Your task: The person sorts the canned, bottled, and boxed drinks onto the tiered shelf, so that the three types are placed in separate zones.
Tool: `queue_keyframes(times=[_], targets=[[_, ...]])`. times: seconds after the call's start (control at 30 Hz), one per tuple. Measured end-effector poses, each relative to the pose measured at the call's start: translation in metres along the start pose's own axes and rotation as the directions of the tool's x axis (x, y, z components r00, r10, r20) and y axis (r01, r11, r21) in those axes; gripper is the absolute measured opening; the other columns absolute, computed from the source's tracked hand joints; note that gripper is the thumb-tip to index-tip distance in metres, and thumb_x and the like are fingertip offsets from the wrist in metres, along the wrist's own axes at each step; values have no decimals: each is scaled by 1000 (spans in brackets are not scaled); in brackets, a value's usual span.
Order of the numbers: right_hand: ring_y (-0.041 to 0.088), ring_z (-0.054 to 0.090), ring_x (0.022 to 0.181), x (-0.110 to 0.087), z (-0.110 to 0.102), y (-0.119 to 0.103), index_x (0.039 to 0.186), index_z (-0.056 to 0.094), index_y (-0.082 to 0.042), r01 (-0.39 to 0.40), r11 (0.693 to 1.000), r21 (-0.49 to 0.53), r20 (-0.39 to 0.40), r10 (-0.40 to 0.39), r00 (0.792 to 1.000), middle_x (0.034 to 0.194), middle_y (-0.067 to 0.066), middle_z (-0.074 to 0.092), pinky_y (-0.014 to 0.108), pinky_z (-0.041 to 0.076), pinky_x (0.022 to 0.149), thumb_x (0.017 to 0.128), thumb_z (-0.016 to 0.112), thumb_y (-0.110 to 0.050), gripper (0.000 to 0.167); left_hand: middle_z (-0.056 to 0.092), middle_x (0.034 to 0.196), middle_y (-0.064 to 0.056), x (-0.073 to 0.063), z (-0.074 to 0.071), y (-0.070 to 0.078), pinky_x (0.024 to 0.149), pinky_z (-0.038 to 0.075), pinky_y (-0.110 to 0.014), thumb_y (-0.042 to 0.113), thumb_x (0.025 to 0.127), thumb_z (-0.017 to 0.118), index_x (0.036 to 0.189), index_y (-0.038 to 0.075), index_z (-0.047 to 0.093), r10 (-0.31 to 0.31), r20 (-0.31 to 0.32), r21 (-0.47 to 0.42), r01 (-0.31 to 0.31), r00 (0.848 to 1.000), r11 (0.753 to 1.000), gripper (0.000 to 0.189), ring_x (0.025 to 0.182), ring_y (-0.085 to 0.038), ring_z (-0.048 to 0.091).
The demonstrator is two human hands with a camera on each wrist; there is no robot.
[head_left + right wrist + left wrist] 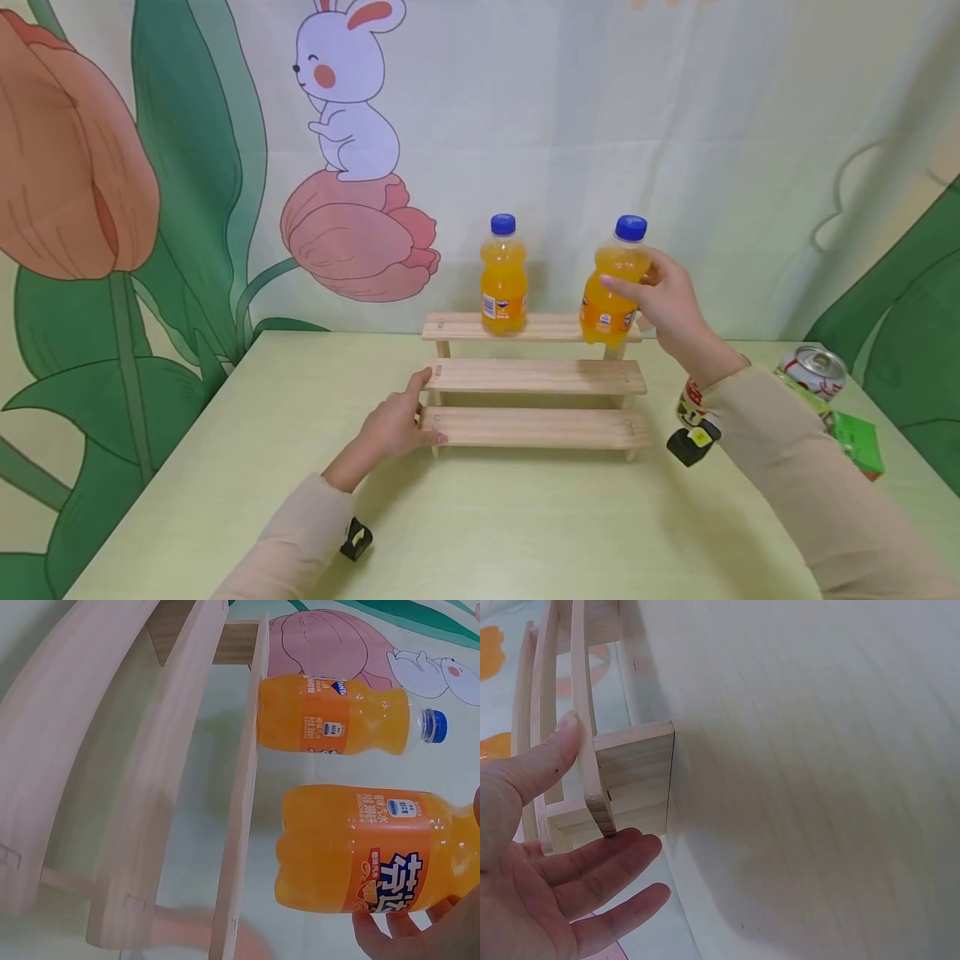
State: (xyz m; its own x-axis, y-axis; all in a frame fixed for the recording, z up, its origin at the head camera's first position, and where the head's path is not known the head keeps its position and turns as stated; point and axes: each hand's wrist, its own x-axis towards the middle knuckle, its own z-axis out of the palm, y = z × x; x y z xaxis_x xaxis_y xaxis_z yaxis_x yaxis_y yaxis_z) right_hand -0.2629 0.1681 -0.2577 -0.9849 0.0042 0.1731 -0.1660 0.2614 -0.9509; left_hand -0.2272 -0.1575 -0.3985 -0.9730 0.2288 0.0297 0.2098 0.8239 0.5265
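Holding tilted bottle in right hand, rack's 1 o'clock; gripping rack with left hand at 8. Could topple if lowered off-square onto narrow top board.

Beige long sleeves; black boxy wrist units, yellow-green markings.

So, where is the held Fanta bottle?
Head view: the held Fanta bottle is right of the standing bottle, near the right end of the top wooden shelf.
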Motion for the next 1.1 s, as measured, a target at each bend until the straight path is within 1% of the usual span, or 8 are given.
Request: queue_keyframes(times=[0.23, 0.43, 0.53, 0.7, 0.9, 1.1], targets=[[29, 45, 114, 8, 11, -5, 134, 38, -5, -16, 1000, 18, -2, 16, 1000, 127, 13, 46, 44, 34, 96, 84, 66, -24, 61, 63, 99, -17, -1, -1, 1, 58, 45, -32, 25, 69, 80, 142, 6, 21, -6, -2, 6, 6, 1000, 1000, 96, 81, -23, 60], [28, 45, 115, 13, 18, -11, 136, 38, -8, -46, 999, -16, -18, 46, 999, 129, 12, 47, 45, 34, 96, 84, 67, -25, 62, 63, 99, -17, 0, 0, 0, 59, 45, -32, 25, 69, 80, 142, 6, 21, -8, 2, 2, 8, 1000, 1000, 97, 81, -23, 60], [28, 45, 115, 16, 22, -12, 136, 37, -7, -52, 999, 7, -8, 52, 999, 129, 12, 46, 43, 34, 96, 85, 66, -23, 61, 63, 99, -16, 0, 0, 0, 59, 45, -32, 25, 69, 80, 142, 6, 21, -8, 5, 0, 8, 1000, 1000, 97, 80, -22, 59], [28, 45, 114, 21, 29, -11, 134, 37, -5, -45, 998, 54, 13, 44, 999, 128, 12, 46, 42, 34, 97, 85, 65, -21, 59, 63, 99, -17, 0, 0, 1, 59, 45, -32, 25, 69, 80, 142, 6, 21, -7, 10, -11, 7, 1000, 1000, 96, 81, -23, 60], [27, 43, 115, 27, 35, -9, 133, 38, -5, -37, 999, 32, 8, 37, 999, 129, 11, 46, 43, 33, 98, 85, 66, -23, 58, 63, 98, -16, -1, 0, 1, 58, 45, -32, 24, 69, 80, 142, 6, 22, -1, 0, -4, 1, 1000, 1000, 96, 79, -22, 60], [27, 45, 114, 32, 42, -6, 131, 40, -5, -39, 999, 38, 10, 39, 999, 127, 12, 47, 42, 34, 97, 85, 66, -21, 55, 63, 98, -16, 0, 0, 1, 58, 45, -32, 24, 68, 80, 142, 6, 22, -4, -3, -3, 4, 1000, 1000, 96, 78, -21, 59]])
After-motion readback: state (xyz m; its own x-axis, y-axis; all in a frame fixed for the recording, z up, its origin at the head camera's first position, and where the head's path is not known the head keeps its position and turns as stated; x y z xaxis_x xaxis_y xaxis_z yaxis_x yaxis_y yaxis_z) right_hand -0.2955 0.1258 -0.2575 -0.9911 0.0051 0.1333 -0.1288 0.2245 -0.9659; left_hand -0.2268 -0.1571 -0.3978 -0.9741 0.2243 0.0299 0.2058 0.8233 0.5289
